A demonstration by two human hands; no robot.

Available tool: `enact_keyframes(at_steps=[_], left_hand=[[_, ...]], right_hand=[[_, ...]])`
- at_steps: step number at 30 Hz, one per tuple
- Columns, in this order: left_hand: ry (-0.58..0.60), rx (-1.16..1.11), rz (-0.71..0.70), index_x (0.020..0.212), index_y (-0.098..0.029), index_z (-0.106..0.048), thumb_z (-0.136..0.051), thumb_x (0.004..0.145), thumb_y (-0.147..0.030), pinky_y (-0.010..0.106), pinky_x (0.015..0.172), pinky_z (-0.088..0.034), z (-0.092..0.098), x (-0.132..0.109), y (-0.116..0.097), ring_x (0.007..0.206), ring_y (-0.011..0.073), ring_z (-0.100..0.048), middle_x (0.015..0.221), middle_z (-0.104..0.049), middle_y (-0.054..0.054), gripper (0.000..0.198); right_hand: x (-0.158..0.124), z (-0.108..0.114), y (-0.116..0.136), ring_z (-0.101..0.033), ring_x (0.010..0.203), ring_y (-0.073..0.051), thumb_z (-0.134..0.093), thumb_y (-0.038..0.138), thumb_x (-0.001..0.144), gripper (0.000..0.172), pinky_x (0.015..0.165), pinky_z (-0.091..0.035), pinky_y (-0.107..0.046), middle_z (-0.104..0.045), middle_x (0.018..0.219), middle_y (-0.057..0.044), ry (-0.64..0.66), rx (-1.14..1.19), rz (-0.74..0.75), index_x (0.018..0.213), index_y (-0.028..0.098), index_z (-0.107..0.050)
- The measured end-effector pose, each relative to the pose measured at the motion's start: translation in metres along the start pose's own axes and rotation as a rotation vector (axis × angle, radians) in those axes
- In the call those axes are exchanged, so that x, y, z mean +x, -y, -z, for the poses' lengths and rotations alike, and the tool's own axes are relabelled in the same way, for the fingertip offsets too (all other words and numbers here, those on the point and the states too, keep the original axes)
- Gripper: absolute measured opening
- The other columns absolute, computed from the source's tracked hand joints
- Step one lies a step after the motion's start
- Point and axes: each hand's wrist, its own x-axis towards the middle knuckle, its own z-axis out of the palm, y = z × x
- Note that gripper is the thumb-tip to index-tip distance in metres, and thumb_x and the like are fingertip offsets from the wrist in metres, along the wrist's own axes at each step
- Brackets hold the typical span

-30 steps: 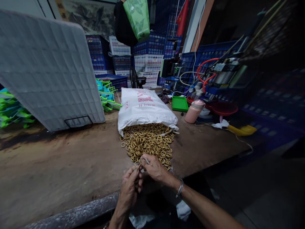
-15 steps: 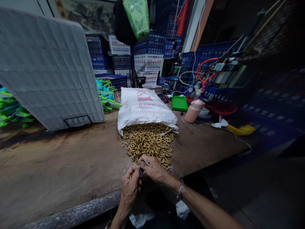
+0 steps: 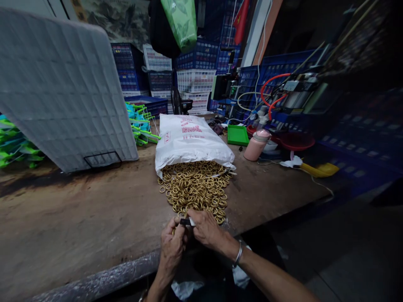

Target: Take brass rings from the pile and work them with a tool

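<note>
Brown table (image 3: 94, 209) carries the ring pile (image 3: 198, 191) at twelve o'clock, left hand (image 3: 171, 246) curled round a gold ring (image 3: 173, 231), right hand (image 3: 208, 230) pinching a small black-and-white piece (image 3: 185, 222) pointing nine o'clock; best use narrow grips, steady wrists.

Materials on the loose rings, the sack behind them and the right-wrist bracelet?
Gold-coloured rings: probably brass or brass-plated metal, going by the yellow tone and satin glints; coated plastic can't be ruled out.
White sack: likely woven plastic, matte to slightly glossy, judging by its stiff creases and red print; weave not resolvable.
Bracelet: looks like polished silvery metal, from its bright highlights; alloy unclear.
</note>
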Motion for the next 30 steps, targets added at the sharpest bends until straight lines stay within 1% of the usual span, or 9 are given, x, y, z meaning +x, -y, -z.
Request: enact_keyframes(at_steps=[4, 7, 10, 13, 16, 21, 25, 27, 30], left_hand=[[0.022, -0.046, 0.060, 0.063, -0.018, -0.049, -0.061, 0.063, -0.047, 0.015, 0.032, -0.022, 0.002, -0.004, 0.002, 0.032, 0.0034, -0.031, 0.040, -0.042, -0.008, 0.032], [0.128, -0.132, 0.109, 0.069, -0.017, -0.052, -0.061, 0.066, -0.045, 0.014, 0.032, -0.021, 0.002, -0.012, 0.000, 0.033, 0.0032, -0.033, 0.044, -0.044, -0.007, 0.030], [0.216, -0.275, 0.166, 0.071, -0.017, -0.053, -0.063, 0.067, -0.041, 0.014, 0.033, -0.022, 0.000, -0.018, -0.003, 0.035, 0.0031, -0.035, 0.048, -0.046, -0.007, 0.026], [0.210, -0.398, 0.231, 0.070, -0.017, -0.052, -0.061, 0.069, -0.041, 0.014, 0.034, -0.025, -0.002, -0.017, -0.002, 0.039, 0.0036, -0.038, 0.057, -0.050, -0.004, 0.026], [0.192, -0.430, 0.221, 0.071, -0.015, -0.053, -0.061, 0.069, -0.042, 0.015, 0.034, -0.028, 0.000, -0.012, 0.005, 0.045, 0.0053, -0.043, 0.068, -0.056, 0.001, 0.028], [0.156, -0.417, 0.206, 0.073, -0.016, -0.053, -0.062, 0.068, -0.038, 0.016, 0.034, -0.030, 0.006, -0.007, 0.010, 0.048, 0.0073, -0.046, 0.067, -0.058, 0.001, 0.025], [0.152, -0.474, 0.213, 0.088, -0.017, -0.056, -0.063, 0.067, -0.035, 0.016, 0.033, -0.030, 0.008, -0.004, 0.008, 0.046, 0.0084, -0.046, 0.062, -0.057, 0.000, 0.029], [0.144, -0.520, 0.248, 0.086, -0.015, -0.059, -0.065, 0.065, -0.034, 0.016, 0.034, -0.032, 0.009, -0.003, 0.007, 0.048, 0.0085, -0.048, 0.063, -0.057, 0.001, 0.028], [0.141, -0.593, 0.305, 0.074, -0.013, -0.061, -0.067, 0.063, -0.031, 0.016, 0.036, -0.033, 0.012, 0.000, 0.008, 0.052, 0.0088, -0.050, 0.065, -0.057, 0.002, 0.022]], right_hand=[[0.004, -0.002, -0.004, -0.053, 0.064, -0.014, -0.042, 0.010, 0.070, 0.020, 0.054, -0.022, -0.024, -0.060, 0.073, -0.003, 0.031, -0.074, -0.060, 0.087, 0.019, -0.049], [0.010, 0.003, -0.013, -0.053, 0.062, -0.015, -0.041, 0.009, 0.070, 0.020, 0.052, -0.021, -0.025, -0.060, 0.070, -0.004, 0.035, -0.137, -0.144, 0.086, 0.017, -0.050], [0.018, 0.012, -0.022, -0.053, 0.061, -0.014, -0.039, 0.007, 0.069, 0.022, 0.053, -0.022, -0.025, -0.061, 0.070, -0.005, -0.020, -0.173, -0.200, 0.084, 0.017, -0.052], [0.028, 0.019, -0.027, -0.052, 0.063, -0.013, -0.040, 0.007, 0.069, 0.022, 0.055, -0.024, -0.024, -0.060, 0.072, -0.004, -0.113, -0.166, -0.207, 0.083, 0.018, -0.052], [0.043, 0.019, -0.029, -0.053, 0.067, -0.014, -0.041, 0.012, 0.074, 0.016, 0.057, -0.026, -0.024, -0.060, 0.075, -0.004, -0.175, -0.167, -0.225, 0.083, 0.018, -0.053], [0.068, 0.009, -0.027, -0.056, 0.074, -0.018, -0.043, 0.026, 0.079, 0.016, 0.060, -0.030, -0.025, -0.062, 0.080, -0.008, -0.135, -0.194, -0.302, 0.086, 0.017, -0.055], [0.080, 0.000, -0.023, -0.057, 0.079, -0.021, -0.044, 0.025, 0.079, 0.018, 0.064, -0.033, -0.027, -0.062, 0.083, -0.011, -0.116, -0.199, -0.313, 0.087, 0.015, -0.056], [0.081, 0.000, -0.023, -0.057, 0.077, -0.021, -0.042, 0.020, 0.078, 0.018, 0.063, -0.033, -0.028, -0.063, 0.082, -0.011, -0.107, -0.201, -0.319, 0.086, 0.015, -0.057], [0.078, 0.007, -0.025, -0.057, 0.073, -0.020, -0.041, 0.017, 0.076, 0.018, 0.060, -0.032, -0.027, -0.063, 0.079, -0.010, -0.111, -0.207, -0.327, 0.085, 0.015, -0.057]])
